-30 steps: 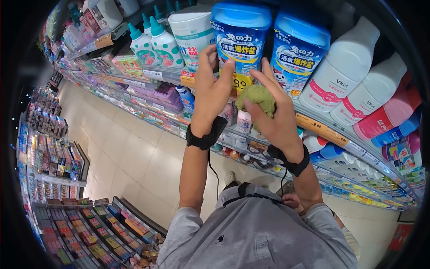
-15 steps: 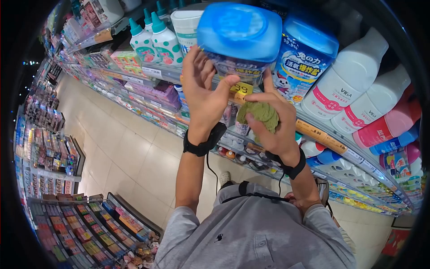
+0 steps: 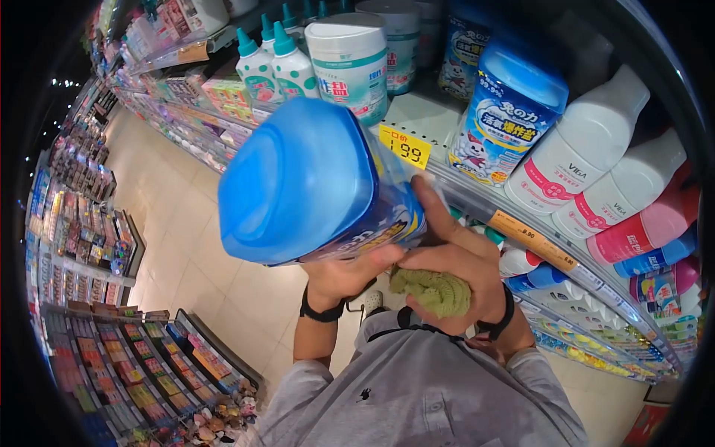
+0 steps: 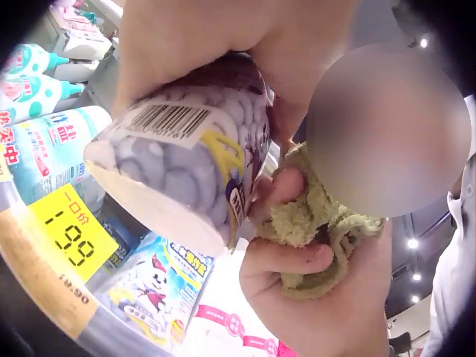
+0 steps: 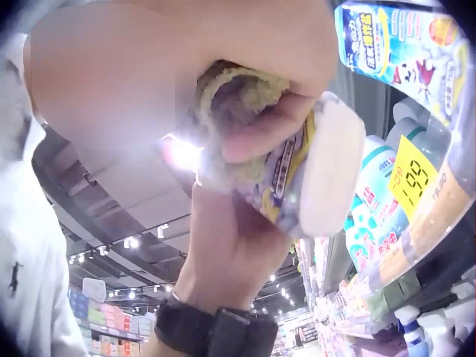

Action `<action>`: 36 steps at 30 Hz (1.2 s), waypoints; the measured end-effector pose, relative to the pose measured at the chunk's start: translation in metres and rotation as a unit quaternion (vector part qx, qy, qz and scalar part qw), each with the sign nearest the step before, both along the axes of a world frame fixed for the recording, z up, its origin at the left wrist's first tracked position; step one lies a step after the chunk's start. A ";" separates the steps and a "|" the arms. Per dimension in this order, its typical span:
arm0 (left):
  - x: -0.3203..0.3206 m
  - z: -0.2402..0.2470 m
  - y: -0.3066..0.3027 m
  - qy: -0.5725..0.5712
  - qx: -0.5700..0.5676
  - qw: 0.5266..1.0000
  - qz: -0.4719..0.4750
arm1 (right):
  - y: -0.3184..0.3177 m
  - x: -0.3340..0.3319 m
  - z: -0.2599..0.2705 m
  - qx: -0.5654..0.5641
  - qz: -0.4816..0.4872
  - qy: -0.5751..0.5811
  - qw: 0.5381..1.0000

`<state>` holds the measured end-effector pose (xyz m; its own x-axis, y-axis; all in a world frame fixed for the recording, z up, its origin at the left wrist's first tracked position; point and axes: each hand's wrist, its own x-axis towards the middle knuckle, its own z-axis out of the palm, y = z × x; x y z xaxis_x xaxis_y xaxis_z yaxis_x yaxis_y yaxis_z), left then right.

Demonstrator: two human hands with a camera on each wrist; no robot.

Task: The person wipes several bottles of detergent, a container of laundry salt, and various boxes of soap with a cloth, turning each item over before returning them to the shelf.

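blue-lidded tub (image 3: 324, 182) is held in front of the shelf (image 3: 428, 118), a little toward eleven o'clock from the middle of the head view. it is tilted, with its lid (image 3: 268, 186) turned up toward ten o'clock and its body running down toward four.

the left hand (image 3: 334, 283), at about six o'clock from the lid, is clamped on the tub, thumb laid along the near side; its other fingers are hidden behind the tub in the head view. the right hand (image 3: 465, 261), at four o'clock, is curled round a green cloth (image 3: 436, 292), and its forefinger touches the side of the tub. the two hands are close together. in the left wrist view, the tub shows a barcode (image 4: 169, 123) toward ten o'clock and its pale base toward nine.

on the shelf, a white canister (image 3: 348, 71) stands at one o'clock from the held tub, with bottles with green caps (image 3: 293, 73) just beside it toward nine. a yellow price tag (image 3: 404, 147) is at two o'clock, and a second blue tub (image 3: 503, 123) stands upright farther that way. white bottles with pink labels (image 3: 570, 153) lean at three o'clock. a grey shirt (image 3: 417, 380) fills six o'clock, and small packets (image 3: 141, 372) sit in rows at eight.
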<state>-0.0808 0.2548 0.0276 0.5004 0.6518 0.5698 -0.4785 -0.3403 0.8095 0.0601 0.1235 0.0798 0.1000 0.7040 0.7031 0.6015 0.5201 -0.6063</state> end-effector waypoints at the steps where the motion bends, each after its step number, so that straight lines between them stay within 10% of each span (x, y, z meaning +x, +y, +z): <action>1: -0.003 0.003 -0.006 0.004 -0.057 0.998 0.003 | -0.006 0.001 0.004 -0.027 -0.004 -0.005 1.000; 6: -0.031 -0.015 -0.020 0.120 -0.126 0.984 -0.024 | -0.035 0.008 -0.023 -0.104 -0.094 0.230 0.963; 9: -0.036 -0.027 -0.032 0.151 -0.104 0.982 -0.056 | -0.012 -0.009 -0.028 -0.066 0.039 0.280 0.957; 15: -0.047 -0.036 -0.036 0.118 -0.119 0.984 -0.060 | -0.004 -0.015 -0.051 -0.177 0.072 0.070 0.979; 31: -0.091 -0.053 -0.033 0.078 -0.209 0.975 -0.020 | 0.006 -0.051 -0.092 -0.299 0.126 0.147 0.935; 36: -0.082 -0.060 -0.035 0.104 -0.195 0.974 -0.057 | 0.012 -0.051 -0.084 -0.187 0.090 0.174 0.963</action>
